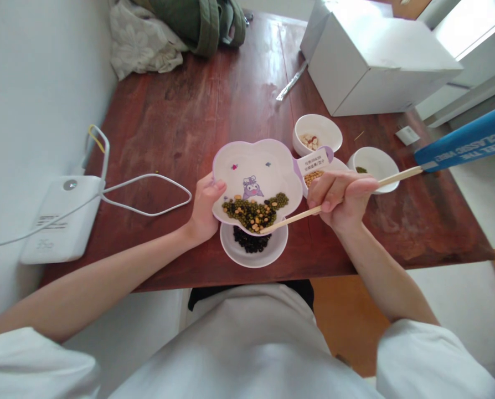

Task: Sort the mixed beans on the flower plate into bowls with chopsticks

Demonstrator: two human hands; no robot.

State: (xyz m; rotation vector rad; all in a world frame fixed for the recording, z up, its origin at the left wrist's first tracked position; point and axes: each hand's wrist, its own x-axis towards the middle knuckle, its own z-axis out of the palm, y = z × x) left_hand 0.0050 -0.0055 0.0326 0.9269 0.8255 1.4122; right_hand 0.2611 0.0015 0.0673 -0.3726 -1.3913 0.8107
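My left hand (207,209) grips the left edge of a cloud-shaped white dish (247,163) with a lilac rim and a cartoon print. The dish is tilted, and mixed green, black and yellow beans (251,215) lie gathered at its near side. Beneath its near edge stands a white bowl (253,260) of black beans (251,241). In my right hand (343,198) are wooden chopsticks (299,216), their tips at the beans in the dish. A blue printed paper sleeve (467,136) covers their far end.
White bowls with peanuts (309,141), yellow beans (313,177) and green beans (360,169) stand right of the dish. A white box (380,61) is behind them. At left lie a white power bank (62,219) and its cable (154,176); a green bag (189,22) sits at the back.
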